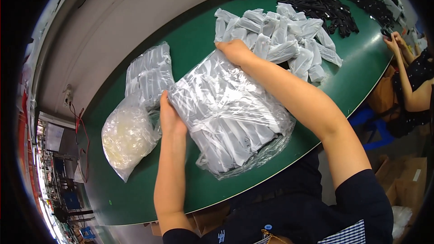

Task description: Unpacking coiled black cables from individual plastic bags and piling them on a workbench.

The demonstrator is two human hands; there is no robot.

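A large clear plastic bag point(230, 113), packed with rows of small grey items in white wrapping, lies on the green table in front of me. My left hand point(172, 115) grips its left edge, the thumb up against the plastic. At the bag's far corner my right hand point(235, 52) is closed over the edge, with the fingertips partly hidden. The bag's loose, crumpled end spreads toward the near table edge. Just beyond my right hand lies a heap of small white wrapped packets point(280, 36).
Left of my hand sit another filled clear bag point(151, 72) and a bulging bag of pale contents point(129, 135). Black cable-like pieces point(312, 4) are piled at the far end of the green table point(126, 205). A co-worker's hands point(395, 40) hold a black piece at right. Cardboard boxes point(402, 180) stand below.
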